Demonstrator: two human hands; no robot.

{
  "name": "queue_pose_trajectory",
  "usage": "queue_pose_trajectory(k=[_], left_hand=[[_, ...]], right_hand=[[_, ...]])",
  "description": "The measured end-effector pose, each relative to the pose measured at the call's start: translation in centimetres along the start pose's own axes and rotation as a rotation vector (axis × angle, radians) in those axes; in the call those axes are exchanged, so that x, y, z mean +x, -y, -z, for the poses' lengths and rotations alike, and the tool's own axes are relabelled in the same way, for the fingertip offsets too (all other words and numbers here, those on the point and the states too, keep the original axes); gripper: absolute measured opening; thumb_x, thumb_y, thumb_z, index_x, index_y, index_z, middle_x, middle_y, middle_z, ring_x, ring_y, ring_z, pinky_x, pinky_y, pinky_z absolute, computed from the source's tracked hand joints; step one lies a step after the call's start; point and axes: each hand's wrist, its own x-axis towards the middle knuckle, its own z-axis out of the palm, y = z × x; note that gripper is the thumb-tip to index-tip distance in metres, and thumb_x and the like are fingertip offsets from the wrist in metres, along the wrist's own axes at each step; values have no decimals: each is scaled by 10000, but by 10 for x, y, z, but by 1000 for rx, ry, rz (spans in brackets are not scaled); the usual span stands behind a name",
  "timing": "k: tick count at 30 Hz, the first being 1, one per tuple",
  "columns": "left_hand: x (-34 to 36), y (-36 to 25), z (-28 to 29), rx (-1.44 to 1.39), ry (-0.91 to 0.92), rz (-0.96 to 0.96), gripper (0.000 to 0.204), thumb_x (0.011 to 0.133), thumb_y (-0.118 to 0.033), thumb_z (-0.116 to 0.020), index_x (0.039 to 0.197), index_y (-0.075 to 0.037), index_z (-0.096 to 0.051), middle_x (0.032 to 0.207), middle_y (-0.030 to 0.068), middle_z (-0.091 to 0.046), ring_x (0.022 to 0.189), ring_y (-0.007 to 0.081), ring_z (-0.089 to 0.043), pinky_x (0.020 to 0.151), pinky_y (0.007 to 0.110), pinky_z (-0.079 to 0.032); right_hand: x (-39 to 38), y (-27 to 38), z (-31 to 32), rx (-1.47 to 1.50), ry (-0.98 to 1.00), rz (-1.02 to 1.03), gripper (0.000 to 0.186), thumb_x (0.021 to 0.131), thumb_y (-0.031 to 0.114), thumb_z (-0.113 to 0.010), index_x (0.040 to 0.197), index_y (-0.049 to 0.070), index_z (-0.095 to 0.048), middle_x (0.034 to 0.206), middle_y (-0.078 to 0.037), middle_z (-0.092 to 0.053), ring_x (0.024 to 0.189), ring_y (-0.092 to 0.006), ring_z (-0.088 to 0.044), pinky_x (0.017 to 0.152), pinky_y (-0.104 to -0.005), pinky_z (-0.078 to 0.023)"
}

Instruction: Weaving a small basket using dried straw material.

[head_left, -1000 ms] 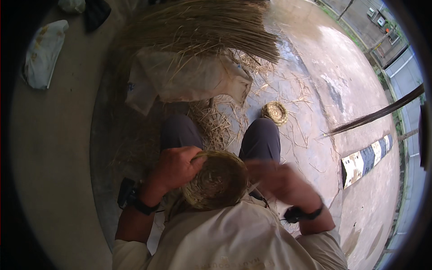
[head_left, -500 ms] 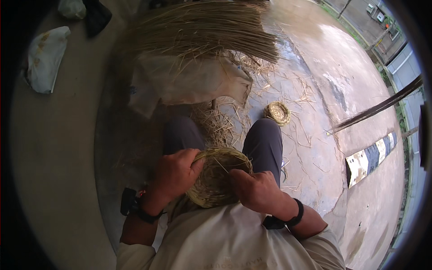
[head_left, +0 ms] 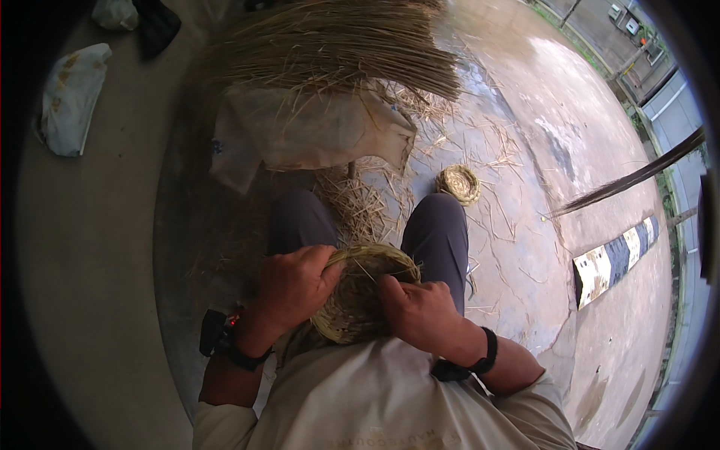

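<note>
A round basket (head_left: pixel 358 298) of woven straw, greenish yellow at its rim, rests in my lap against my shirt, its open side facing up. My left hand (head_left: pixel 297 282) is closed on the left part of the rim, thumb toward the inside. On the other side, my right hand (head_left: pixel 421 309) is closed in a pinch over the right part of the basket. A thin straw strand (head_left: pixel 365 271) runs across the opening toward its fingertips. What lies under the curled right fingers is hidden.
Beyond my knees a cloth sheet (head_left: pixel 315 135) lies by a large bundle of long straw (head_left: pixel 337 45). Loose straw litters the floor. A smaller straw basket (head_left: pixel 457 185) stands past my right knee. White bags lie far left; a black-and-white striped strip (head_left: pixel 616 262) lies right.
My right hand has shifted slightly left and turned, with its knuckles rolled over. My left hand keeps its hold on the rim. The whole view has moved slightly.
</note>
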Motion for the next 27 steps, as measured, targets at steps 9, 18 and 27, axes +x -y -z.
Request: queue_pose_trajectory(k=[9, 18, 27], left_hand=[[-3, 0, -4, 67, 58, 14, 167, 945, -161, -739, 1035, -27, -691, 876, 183, -716, 800, 410, -712, 656, 490, -560], [-4, 14, -8, 7, -30, 12, 200, 918, -152, -763, 1057, -22, -702, 927, 183, -738, 827, 402, -726, 671, 473, -577], [2, -2, 4, 130, 0, -84, 204, 904, -174, -784, 1069, -67, -727, 903, 141, -745, 791, 358, -741, 642, 454, -582]], right_hand=[[39, 0, -20, -42, -75, 14, 209, 898, 128, -634, 1056, 44, -526, 736, -105, -698, 617, -327, -714, 506, -456, -542], [14, 1, -10, 88, 250, -91, 196, 840, 75, -674, 992, 57, -553, 840, -137, -628, 694, -376, -676, 587, -488, -551], [32, 6, 8, 109, -91, 14, 96, 826, 81, -691, 847, 69, -598, 929, -117, -642, 789, -325, -682, 656, -423, -563]])
